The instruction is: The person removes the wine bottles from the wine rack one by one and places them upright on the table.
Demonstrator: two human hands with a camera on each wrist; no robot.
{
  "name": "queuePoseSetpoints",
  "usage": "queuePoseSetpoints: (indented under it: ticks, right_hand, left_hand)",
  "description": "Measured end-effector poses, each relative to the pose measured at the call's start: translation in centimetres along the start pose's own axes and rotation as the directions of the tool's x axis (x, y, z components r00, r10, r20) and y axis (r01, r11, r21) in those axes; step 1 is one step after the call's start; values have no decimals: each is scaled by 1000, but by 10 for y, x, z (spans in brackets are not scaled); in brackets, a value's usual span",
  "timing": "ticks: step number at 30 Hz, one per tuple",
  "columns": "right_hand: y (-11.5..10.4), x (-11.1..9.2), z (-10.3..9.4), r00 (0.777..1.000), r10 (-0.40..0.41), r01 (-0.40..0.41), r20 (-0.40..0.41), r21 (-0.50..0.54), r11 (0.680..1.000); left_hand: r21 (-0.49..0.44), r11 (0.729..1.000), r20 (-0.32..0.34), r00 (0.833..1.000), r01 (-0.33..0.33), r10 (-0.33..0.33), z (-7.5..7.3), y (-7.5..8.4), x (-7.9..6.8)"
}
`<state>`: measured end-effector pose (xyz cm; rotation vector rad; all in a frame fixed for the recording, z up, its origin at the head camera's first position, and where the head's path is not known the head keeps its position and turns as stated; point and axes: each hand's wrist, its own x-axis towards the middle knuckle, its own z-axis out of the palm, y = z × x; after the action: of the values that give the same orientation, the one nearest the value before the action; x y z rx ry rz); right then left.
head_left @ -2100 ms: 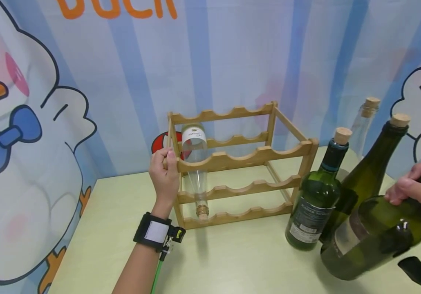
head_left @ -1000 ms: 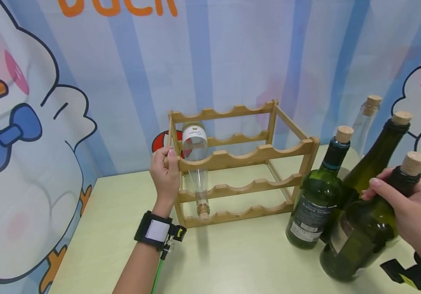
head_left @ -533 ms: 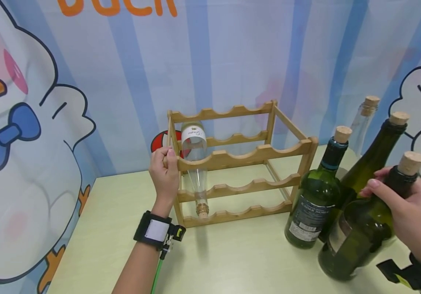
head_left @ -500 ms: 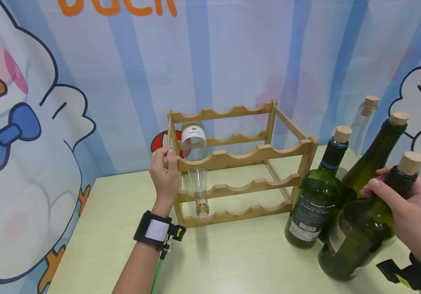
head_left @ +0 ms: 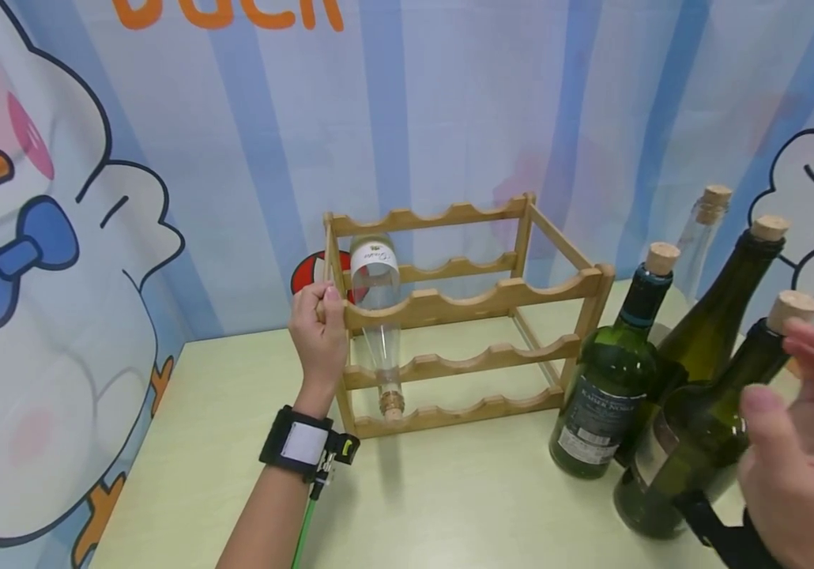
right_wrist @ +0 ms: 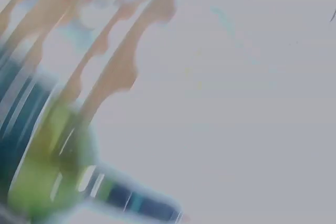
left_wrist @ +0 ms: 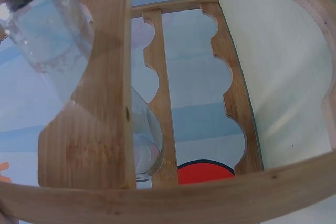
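Note:
My left hand (head_left: 318, 336) grips the front left corner of a wooden wine rack (head_left: 471, 306). A clear corked bottle (head_left: 374, 257) lies in the rack's leftmost upper slot, tilted with its cork toward me. At the right, my right hand (head_left: 805, 442) is off the nearest green wine bottle (head_left: 691, 442), thumb and fingers spread beside its neck. That bottle stands corked on the table. In the left wrist view, the rack's scalloped rails (left_wrist: 100, 108) and the clear bottle (left_wrist: 149, 135) fill much of the frame. A blurred green bottle (right_wrist: 47, 161) appears in the right wrist view.
Beside the nearest bottle stand a dark green bottle (head_left: 602, 411) with a grey label and a taller green bottle (head_left: 706, 340). Clear corked bottles (head_left: 695, 249) are behind them and at the right edge. A printed duck curtain (head_left: 450, 103) hangs behind the table (head_left: 236, 411).
My right hand brought the green bottle upright onto the table, then let go of its neck and opened, drawing back toward me. The left hand kept its grip on the rack.

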<state>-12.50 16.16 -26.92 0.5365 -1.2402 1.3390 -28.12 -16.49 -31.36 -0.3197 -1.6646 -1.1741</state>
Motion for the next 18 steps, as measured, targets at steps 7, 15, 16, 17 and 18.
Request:
queuePoseSetpoints:
  ticks: [7,15,16,17,18]
  right_hand:
    - [-1,-34,69,851,-66,61,521,28,998]
    - [58,-82,117,406,224,346,886,-376,860]
    - [65,-86,122,378,216,392,900,-367,843]
    - [71,-90,127,357,203,436,912,-355,827]
    - [78,-94,131,341,186,479,922,-340,809]
  left_hand:
    - [-7,1000,-2,1000,15,-15,0,1,2]
    - [3,1000,5,1000,28,-28,-1,3,1]
    - [2,1000,6,1000,28,-28,-1,3,1]
    - [1,1000,6,1000,28,-28,-1,3,1]
    - [1,1000,7,1000,28,-28,-1,3,0]
